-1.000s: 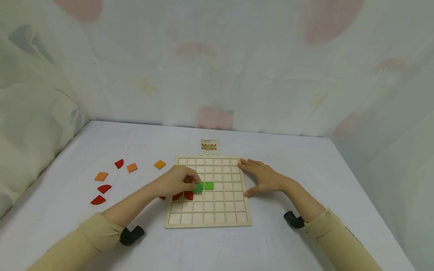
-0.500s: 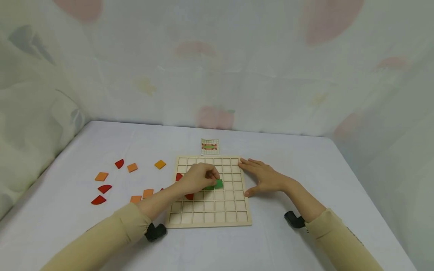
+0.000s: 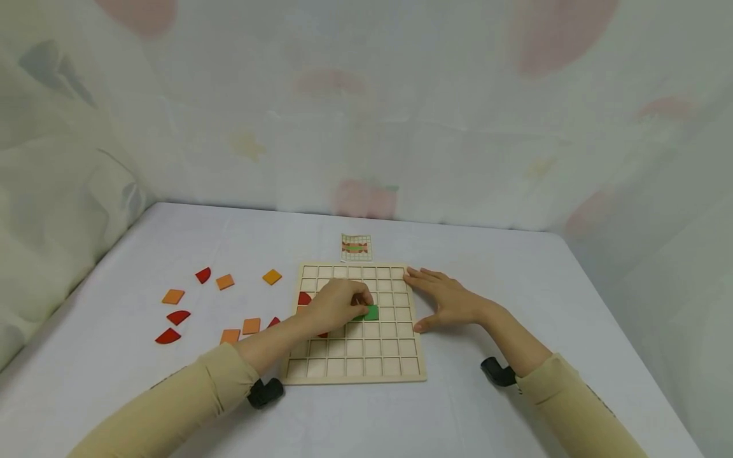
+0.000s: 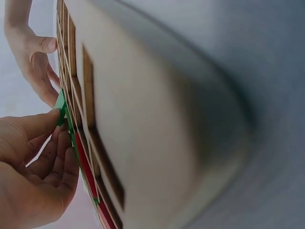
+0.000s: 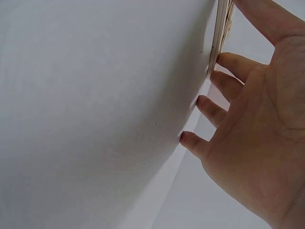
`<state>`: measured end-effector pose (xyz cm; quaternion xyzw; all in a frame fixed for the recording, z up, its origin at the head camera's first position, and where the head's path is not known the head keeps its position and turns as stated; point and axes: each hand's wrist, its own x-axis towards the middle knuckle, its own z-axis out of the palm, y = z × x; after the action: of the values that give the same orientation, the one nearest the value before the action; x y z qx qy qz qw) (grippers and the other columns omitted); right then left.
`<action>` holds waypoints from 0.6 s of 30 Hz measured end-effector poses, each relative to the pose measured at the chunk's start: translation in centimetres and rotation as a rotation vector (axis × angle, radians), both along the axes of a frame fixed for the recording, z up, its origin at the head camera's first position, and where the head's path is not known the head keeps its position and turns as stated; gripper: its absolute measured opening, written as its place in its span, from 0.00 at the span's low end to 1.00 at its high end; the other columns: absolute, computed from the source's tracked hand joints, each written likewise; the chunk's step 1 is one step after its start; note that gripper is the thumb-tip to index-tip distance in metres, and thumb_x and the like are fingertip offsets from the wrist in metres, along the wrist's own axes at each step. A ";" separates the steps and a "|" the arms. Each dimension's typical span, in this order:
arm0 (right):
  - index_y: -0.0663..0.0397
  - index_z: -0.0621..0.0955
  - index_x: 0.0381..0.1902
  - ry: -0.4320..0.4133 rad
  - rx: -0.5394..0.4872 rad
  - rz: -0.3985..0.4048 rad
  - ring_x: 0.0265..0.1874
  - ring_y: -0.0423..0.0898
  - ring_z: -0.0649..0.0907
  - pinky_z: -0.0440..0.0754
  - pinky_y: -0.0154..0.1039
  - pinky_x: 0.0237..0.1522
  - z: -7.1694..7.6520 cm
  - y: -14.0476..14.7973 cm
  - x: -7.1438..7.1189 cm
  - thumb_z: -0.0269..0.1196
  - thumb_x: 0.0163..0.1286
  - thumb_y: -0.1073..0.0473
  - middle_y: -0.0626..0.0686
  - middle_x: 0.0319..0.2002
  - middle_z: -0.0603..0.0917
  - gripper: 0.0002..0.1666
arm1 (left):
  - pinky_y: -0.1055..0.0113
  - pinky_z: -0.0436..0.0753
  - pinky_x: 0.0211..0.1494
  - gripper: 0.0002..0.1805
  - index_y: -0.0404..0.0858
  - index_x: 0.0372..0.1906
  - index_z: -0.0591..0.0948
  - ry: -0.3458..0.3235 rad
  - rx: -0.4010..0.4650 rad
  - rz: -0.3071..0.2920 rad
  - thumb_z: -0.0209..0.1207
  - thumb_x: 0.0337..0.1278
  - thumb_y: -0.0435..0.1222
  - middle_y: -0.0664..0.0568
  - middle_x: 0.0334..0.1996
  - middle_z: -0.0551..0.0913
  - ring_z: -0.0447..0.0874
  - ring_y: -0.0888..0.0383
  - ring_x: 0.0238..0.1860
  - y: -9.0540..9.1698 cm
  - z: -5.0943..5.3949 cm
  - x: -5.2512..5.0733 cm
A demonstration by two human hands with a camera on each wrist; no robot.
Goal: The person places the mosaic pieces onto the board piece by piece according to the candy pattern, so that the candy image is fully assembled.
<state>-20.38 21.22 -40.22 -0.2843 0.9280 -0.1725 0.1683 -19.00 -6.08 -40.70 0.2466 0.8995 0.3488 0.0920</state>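
My left hand (image 3: 335, 306) pinches a green square tile (image 3: 371, 313) between thumb and finger, over the middle row of a wooden grid board (image 3: 372, 367). In the left wrist view the green tile (image 4: 60, 104) tilts up from the board beside another green piece. A red rounded piece (image 3: 305, 298) lies at the board's left side, and others there are partly covered by my left forearm. My right hand (image 3: 449, 300) is at the board's right edge, fingers spread; in the right wrist view its fingertips (image 5: 220, 58) reach the board's side.
A small pattern card (image 3: 356, 248) lies behind the board. Left of the board are scattered orange squares (image 3: 173, 296) and red rounded pieces (image 3: 168, 336) on the white tabletop (image 3: 504, 261). A patterned cloth (image 3: 446, 152) hangs behind the table.
My left hand has moved right along the board's middle row with a green tile, then lowered it slightly onto the grid. My right hand has stayed at the board's edge.
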 end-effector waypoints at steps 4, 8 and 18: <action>0.47 0.57 0.78 0.002 0.005 0.000 0.79 0.62 0.51 0.54 0.74 0.69 0.0 0.0 0.0 0.70 0.54 0.33 0.51 0.80 0.51 0.61 | 0.73 0.75 0.35 0.03 0.43 0.35 0.86 0.004 0.015 -0.013 0.68 0.55 0.33 0.56 0.30 0.85 0.77 0.66 0.29 0.0 -0.1 0.0; 0.47 0.57 0.78 0.002 0.003 -0.001 0.80 0.61 0.51 0.54 0.73 0.70 -0.1 0.0 0.0 0.70 0.53 0.33 0.50 0.81 0.50 0.61 | 0.75 0.75 0.34 0.03 0.41 0.33 0.87 0.024 0.020 -0.018 0.69 0.53 0.32 0.55 0.31 0.85 0.77 0.66 0.30 0.1 -0.3 0.0; 0.47 0.57 0.78 0.003 0.001 -0.001 0.80 0.61 0.50 0.54 0.73 0.70 -0.1 0.1 -0.1 0.71 0.53 0.32 0.51 0.80 0.50 0.62 | 0.73 0.77 0.38 0.02 0.42 0.32 0.87 0.016 0.009 -0.001 0.68 0.53 0.32 0.55 0.32 0.87 0.79 0.66 0.32 0.3 -0.3 0.1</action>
<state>-20.46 21.29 -40.36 -0.2841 0.9283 -0.1719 0.1671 -18.93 -5.83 -41.00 0.2502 0.8985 0.3509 0.0836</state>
